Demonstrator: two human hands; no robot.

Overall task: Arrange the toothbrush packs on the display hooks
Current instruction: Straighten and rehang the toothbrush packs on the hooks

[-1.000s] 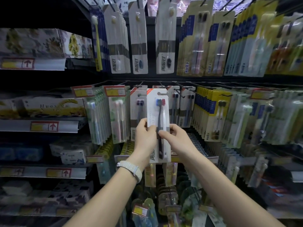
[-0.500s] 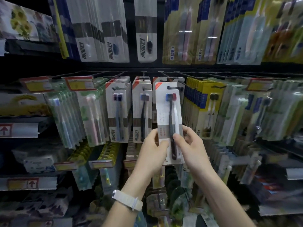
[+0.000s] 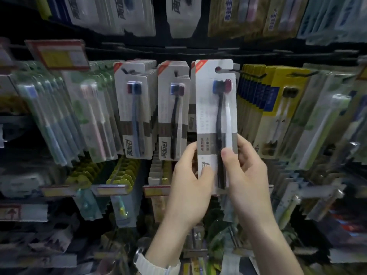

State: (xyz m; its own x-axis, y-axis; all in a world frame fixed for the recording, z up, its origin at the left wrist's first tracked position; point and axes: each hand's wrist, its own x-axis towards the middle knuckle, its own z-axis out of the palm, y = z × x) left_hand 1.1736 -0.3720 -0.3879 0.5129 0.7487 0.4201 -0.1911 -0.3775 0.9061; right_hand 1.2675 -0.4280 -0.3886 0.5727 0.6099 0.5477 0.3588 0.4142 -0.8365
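Observation:
A white toothbrush pack (image 3: 216, 108) with a blue and a red brush head stands upright before the middle row of hooks. My left hand (image 3: 188, 187) grips its lower left edge, thumb on the front. My right hand (image 3: 245, 175) pinches its lower right side, thumb across the brush handles. The pack's hang slot sits at the tip of a black display hook (image 3: 238, 72); whether the hook passes through it I cannot tell. Two rows of matching packs (image 3: 172, 110) hang just to the left.
Yellow packs (image 3: 264, 108) hang close on the right, clear green ones (image 3: 59, 120) on the left. More packs hang from the top row (image 3: 182, 14) overhead. Price tags (image 3: 57, 54) and a lower row of hooks with small packs (image 3: 119, 175) stick out below.
The view has drawn closer to the shelf. Both hands have carried the pack up and slightly right, bringing its hang slot to the tip of the hook.

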